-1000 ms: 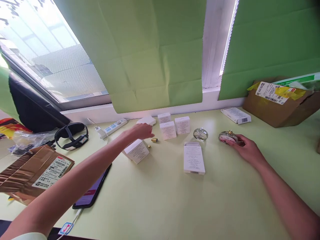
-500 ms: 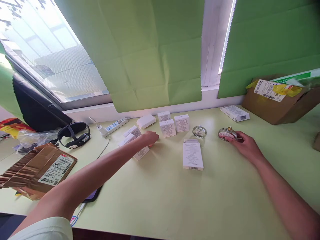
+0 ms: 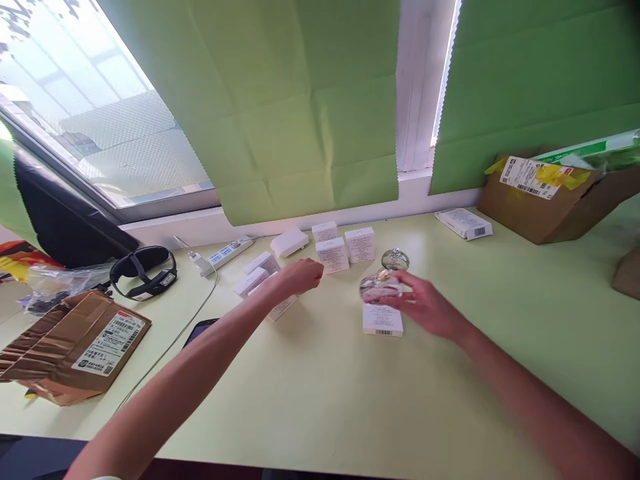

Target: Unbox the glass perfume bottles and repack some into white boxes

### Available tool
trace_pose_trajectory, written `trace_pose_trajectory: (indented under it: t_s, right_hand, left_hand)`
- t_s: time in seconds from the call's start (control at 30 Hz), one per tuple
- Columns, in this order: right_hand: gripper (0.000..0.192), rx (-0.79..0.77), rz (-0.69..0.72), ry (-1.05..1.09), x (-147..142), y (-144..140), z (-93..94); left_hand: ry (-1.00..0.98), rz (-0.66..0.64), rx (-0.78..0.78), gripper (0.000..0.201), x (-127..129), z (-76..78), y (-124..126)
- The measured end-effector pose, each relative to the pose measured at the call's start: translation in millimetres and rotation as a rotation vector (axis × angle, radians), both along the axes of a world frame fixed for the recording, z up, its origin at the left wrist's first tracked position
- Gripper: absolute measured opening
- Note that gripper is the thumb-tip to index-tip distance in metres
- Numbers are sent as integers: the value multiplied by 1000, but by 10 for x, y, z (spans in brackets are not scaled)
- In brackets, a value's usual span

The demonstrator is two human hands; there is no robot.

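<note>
My right hand [image 3: 430, 303] grips a round glass perfume bottle [image 3: 376, 289] with a gold-coloured cap, held in the air and slightly blurred. Below and partly behind it lies a flat white box [image 3: 383, 323] with a barcode on its near end. A second glass bottle [image 3: 396, 259] sits on the table just beyond. My left hand [image 3: 304, 275] is closed, and whatever its fingers might hold is hidden. Beside it stand white printed boxes, the nearest one [image 3: 333, 255] just past the fingertips. More white boxes [image 3: 262, 263] sit partly behind my left wrist.
Another white box [image 3: 464, 223] lies at the back right, near an open brown carton [image 3: 540, 210]. To the left are a power strip [image 3: 230, 251], a black headset [image 3: 145, 273], a torn cardboard parcel [image 3: 107, 343], a phone [image 3: 197, 329] and a cable.
My right hand has carried the perfume bottle left from the right side of the table to above the flat white box. My left hand has shifted slightly right, still closed.
</note>
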State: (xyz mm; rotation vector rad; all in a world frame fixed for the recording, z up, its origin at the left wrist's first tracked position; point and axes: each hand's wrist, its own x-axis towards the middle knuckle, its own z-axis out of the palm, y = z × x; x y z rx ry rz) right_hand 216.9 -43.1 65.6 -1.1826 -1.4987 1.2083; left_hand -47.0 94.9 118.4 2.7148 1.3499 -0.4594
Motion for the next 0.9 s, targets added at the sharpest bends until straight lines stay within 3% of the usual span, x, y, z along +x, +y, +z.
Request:
trace_pose_trajectory:
  t_s: [0.07, 0.13, 0.23, 0.3, 0.43, 0.57, 0.7, 0.9]
  right_hand:
    - [44, 23, 96, 12, -291, 4, -30]
    - [44, 34, 103, -10, -426, 2, -101]
    - [49, -12, 55, -77, -351, -39, -200]
    - [53, -45, -2, -152, -221, -82, -211]
    - [52, 14, -101, -343, -158, -122, -93]
    - [42, 93, -24, -493, -446, -47, -25]
    - [30, 116, 66, -570, -673, 40, -166]
    - [30, 116, 98, -624, -661, 84, -331]
  left_hand:
    - [-131, 9, 38, 25, 9, 137, -131]
    - [-391, 10, 54, 32, 2, 216, -300]
    - [-759, -3, 8, 32, -35, 199, -559]
    - [-855, -4, -26, 28, -63, 136, -693]
    - [-952, -7, -41, 23, -107, 18, -837]
    - [-1030, -14, 30, 19, -158, -79, -898]
    - [-986, -23, 70, 18, -230, -193, -971]
    - [-979, -60, 92, 17, -242, -363, -1034]
